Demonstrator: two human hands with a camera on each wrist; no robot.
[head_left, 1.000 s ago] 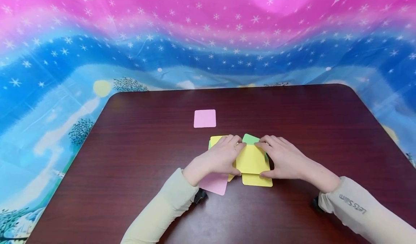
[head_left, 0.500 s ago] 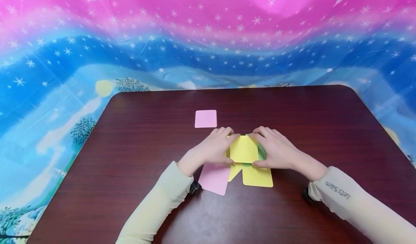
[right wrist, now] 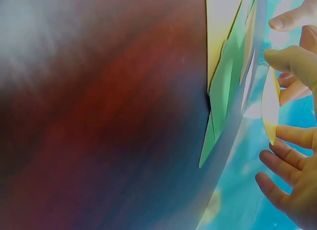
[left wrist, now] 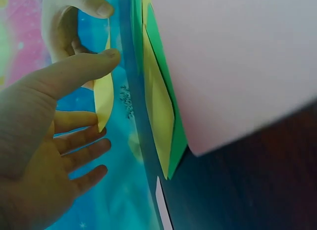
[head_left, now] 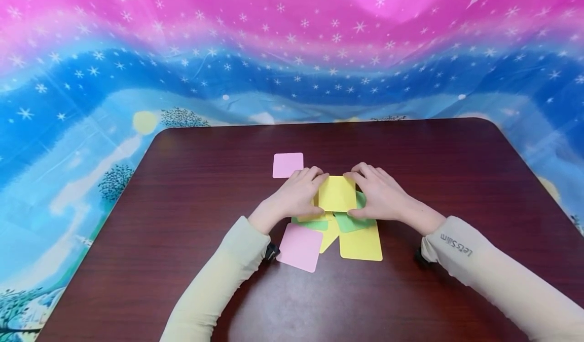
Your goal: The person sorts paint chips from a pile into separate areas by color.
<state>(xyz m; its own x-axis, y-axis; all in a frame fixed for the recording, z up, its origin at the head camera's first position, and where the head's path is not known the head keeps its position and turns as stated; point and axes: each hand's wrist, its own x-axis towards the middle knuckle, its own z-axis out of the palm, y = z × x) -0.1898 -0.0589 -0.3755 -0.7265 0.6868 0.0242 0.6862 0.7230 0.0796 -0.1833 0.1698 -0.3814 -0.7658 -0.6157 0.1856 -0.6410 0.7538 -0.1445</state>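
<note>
My left hand [head_left: 292, 196] and right hand [head_left: 382, 196] hold a yellow square card [head_left: 337, 194] between them. Each pinches its own side with thumb and forefinger. Both wrist views show this card [left wrist: 104, 101] raised off the table and bowed, the other fingers of the left hand [left wrist: 47, 121] and right hand [right wrist: 297, 175] spread. Below lie overlapping cards: a green card [head_left: 350, 222] on a yellow card [head_left: 362, 244], another green edge [head_left: 315, 225] at left, a yellow corner [head_left: 329, 237] between, and a pink card [head_left: 299, 247] nearest the left wrist. The hands partly cover this pile.
A single pink card [head_left: 285, 164] lies farther back, just beyond the left hand's fingers. The dark wooden table [head_left: 205, 180] has rounded far corners. Behind it hangs a pink and blue patterned cloth [head_left: 292, 53].
Both hands have carried the yellow card away from me and somewhat left, off the pile. More of the green and yellow cards beneath now shows. The pink cards stay put.
</note>
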